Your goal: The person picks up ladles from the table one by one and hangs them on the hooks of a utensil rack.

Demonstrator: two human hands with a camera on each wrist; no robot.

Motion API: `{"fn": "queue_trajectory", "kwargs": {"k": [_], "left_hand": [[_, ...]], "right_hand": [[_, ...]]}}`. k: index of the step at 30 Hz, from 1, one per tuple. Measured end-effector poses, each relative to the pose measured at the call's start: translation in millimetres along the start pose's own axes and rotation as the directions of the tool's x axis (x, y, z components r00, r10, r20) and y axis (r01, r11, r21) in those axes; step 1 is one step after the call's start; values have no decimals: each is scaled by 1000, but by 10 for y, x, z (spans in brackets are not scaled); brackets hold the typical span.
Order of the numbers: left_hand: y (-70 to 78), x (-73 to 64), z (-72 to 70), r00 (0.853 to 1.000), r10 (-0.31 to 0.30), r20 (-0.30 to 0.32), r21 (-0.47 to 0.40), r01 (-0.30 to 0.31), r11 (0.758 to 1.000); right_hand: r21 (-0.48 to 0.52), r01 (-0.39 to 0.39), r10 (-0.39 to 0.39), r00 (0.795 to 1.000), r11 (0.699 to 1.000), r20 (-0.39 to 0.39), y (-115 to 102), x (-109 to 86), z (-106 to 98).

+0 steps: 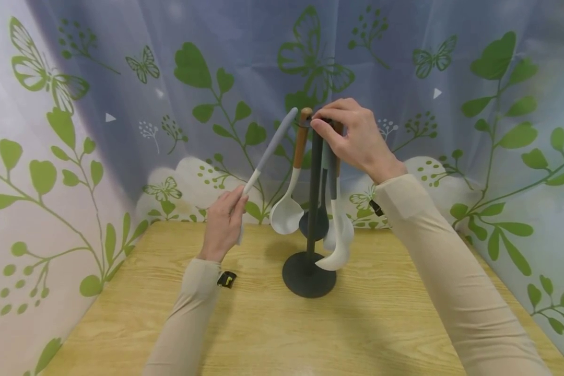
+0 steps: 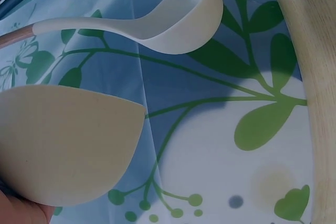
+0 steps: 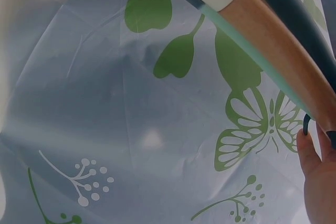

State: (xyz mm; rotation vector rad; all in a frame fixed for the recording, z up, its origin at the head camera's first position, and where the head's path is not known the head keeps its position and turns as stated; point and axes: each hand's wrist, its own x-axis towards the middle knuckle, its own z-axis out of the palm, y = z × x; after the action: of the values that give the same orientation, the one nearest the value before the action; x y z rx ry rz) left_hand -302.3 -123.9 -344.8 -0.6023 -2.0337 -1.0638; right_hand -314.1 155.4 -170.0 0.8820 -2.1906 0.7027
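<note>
My left hand (image 1: 222, 222) grips a kitchen utensil with a grey handle (image 1: 277, 138) and a pale neck, low down near its head. Its broad pale head (image 2: 68, 145) shows in the left wrist view; whether it is a turner or a ladle I cannot tell. The handle slants up toward the dark utensil stand (image 1: 314, 209). At the stand's top, my right hand (image 1: 357, 136) holds on with thumb and curled fingers, beside a small dark hook (image 3: 306, 124). A wooden-handled white ladle (image 1: 286, 215) hangs on the stand's left.
Also hanging there are a dark-headed utensil (image 1: 316, 224) and a white ladle (image 1: 336, 256), its grey handle partly behind my right hand. The stand's round base (image 1: 305, 284) rests on a wooden table (image 1: 263, 334). A leaf-patterned curtain (image 1: 244, 52) closes off the back.
</note>
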Motion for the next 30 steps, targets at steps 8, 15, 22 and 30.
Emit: {"fn": "queue_trajectory", "kwargs": {"k": [8, 15, 22, 30], "left_hand": [[-30, -7, 1, 1000, 14, 2, -10, -14, 1000], [-39, -14, 46, 1000, 3, 17, -38, -2, 999], [-52, -34, 91, 1000, 6, 31, -65, -4, 998], [-101, -45, 130, 999, 22, 50, -63, -19, 998]], "right_hand": [[9, 1, -1, 1000, 1000, -1, -6, 0, 9], [0, -11, 11, 1000, 1000, 1, -10, -5, -11], [-7, -13, 13, 1000, 1000, 6, -15, -3, -7], [-10, -11, 11, 1000, 1000, -2, -11, -1, 8]]}}
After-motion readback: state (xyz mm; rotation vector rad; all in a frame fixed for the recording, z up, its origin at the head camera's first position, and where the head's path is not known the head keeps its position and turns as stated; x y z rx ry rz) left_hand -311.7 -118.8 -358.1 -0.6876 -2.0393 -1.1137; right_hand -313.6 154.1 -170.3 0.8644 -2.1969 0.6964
